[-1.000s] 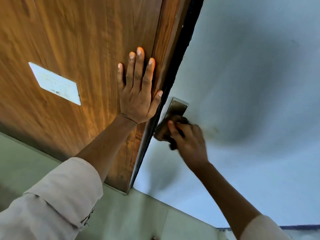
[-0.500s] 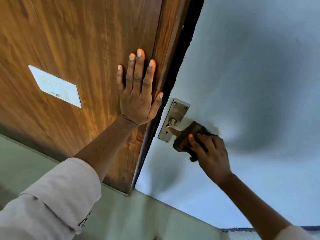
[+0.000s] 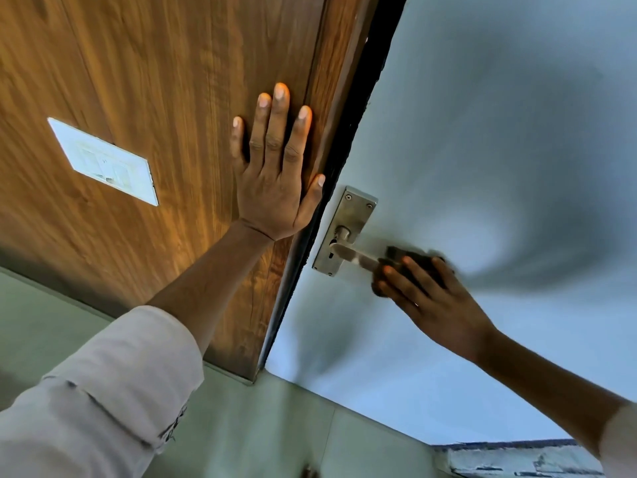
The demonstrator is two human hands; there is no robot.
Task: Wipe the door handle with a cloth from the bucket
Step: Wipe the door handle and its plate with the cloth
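Observation:
A metal lever door handle (image 3: 351,254) on a steel backplate (image 3: 348,219) is fixed to the pale grey-blue door (image 3: 482,132). My right hand (image 3: 427,291) grips a dark brown cloth (image 3: 410,257) wrapped around the lever's outer end; the inner part of the lever is bare. My left hand (image 3: 275,174) lies flat with fingers spread on the wooden panel (image 3: 155,81) beside the door's edge, holding nothing. The bucket is out of view.
A white switch plate (image 3: 103,162) sits on the wooden panel at left. A dark gap (image 3: 344,160) runs between panel and door. Pale green floor tiles (image 3: 275,436) lie below, with a worn ledge (image 3: 517,458) at bottom right.
My right hand has slid the cloth along the lever from the backplate out to its far end, uncovering the backplate and inner lever. My left hand has stayed flat on the panel.

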